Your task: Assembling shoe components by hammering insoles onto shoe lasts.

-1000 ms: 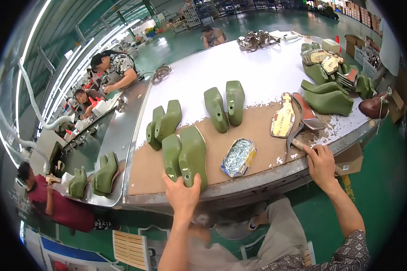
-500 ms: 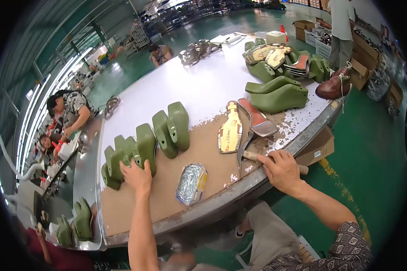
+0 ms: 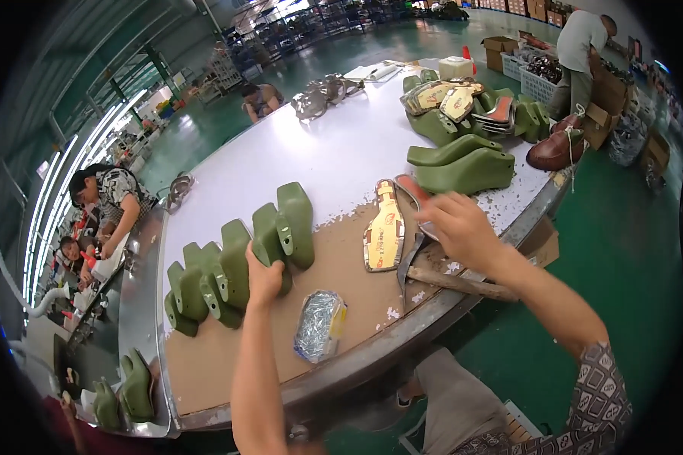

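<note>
My left hand (image 3: 264, 279) is closed round the lower part of a green shoe last (image 3: 265, 226), one of a row standing on the left of the table. A taller last (image 3: 296, 220) stands against its right side. My right hand (image 3: 463, 231) hovers over or touches a red-topped insole (image 3: 411, 188); blur hides whether its fingertips grip it. Just left of that lies a yellow-and-brown insole (image 3: 385, 235). A hammer (image 3: 463, 283) with a wooden handle rests below my right hand, its dark head beside the insoles. Nearer me sits a plastic-wrapped tray (image 3: 320, 326) of small shiny metal pieces.
More green lasts (image 3: 463, 168) and piled insoles (image 3: 442, 97) cover the far right, with a brown leather shoe (image 3: 558, 149) at the corner. Dark strappy items (image 3: 326, 97) lie at the back. People work at the left bench, behind the table and among the boxes (image 3: 611, 95).
My left hand has moved right along the row to another last. My right hand has let go of the hammer handle and risen over the red insole.
</note>
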The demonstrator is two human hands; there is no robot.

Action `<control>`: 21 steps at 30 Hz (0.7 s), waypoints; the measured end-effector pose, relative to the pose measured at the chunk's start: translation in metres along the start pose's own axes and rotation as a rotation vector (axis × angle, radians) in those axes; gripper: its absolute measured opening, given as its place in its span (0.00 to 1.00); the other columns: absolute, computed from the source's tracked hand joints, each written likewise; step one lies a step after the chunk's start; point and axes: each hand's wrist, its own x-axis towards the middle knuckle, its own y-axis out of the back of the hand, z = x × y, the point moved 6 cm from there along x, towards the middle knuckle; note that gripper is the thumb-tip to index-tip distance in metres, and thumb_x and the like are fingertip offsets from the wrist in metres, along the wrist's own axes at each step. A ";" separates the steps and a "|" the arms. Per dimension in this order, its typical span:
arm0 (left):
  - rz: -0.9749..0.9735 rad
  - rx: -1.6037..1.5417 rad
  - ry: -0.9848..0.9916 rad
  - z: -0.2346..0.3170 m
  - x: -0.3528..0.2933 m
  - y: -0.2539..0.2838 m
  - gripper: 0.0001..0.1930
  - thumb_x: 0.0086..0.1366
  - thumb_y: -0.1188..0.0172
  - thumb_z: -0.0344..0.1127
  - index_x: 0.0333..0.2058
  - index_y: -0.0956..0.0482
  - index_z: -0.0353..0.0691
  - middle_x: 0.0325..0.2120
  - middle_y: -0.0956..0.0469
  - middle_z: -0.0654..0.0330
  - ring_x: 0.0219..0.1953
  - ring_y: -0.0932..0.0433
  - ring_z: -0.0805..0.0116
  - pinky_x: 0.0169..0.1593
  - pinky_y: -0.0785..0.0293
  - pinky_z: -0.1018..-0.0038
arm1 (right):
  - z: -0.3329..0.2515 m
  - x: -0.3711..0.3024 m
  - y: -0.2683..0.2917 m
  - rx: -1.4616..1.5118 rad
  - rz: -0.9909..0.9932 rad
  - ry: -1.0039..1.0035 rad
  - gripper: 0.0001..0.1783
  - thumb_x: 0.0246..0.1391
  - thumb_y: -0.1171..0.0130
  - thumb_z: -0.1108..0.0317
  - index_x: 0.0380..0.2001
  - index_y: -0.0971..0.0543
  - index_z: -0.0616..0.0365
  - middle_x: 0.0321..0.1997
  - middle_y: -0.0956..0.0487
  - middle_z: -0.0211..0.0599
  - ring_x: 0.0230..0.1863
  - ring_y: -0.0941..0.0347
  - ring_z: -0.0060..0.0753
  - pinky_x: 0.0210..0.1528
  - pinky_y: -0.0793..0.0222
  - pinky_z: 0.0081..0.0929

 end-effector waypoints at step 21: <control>-0.020 -0.237 0.095 0.007 -0.100 0.043 0.39 0.50 0.43 0.22 0.64 0.44 0.38 0.50 0.30 0.53 0.48 0.29 0.65 0.50 0.30 0.73 | 0.050 -0.015 0.019 0.130 -0.083 -0.273 0.12 0.54 0.39 0.65 0.38 0.23 0.61 0.30 0.22 0.44 0.33 0.25 0.44 0.36 0.30 0.36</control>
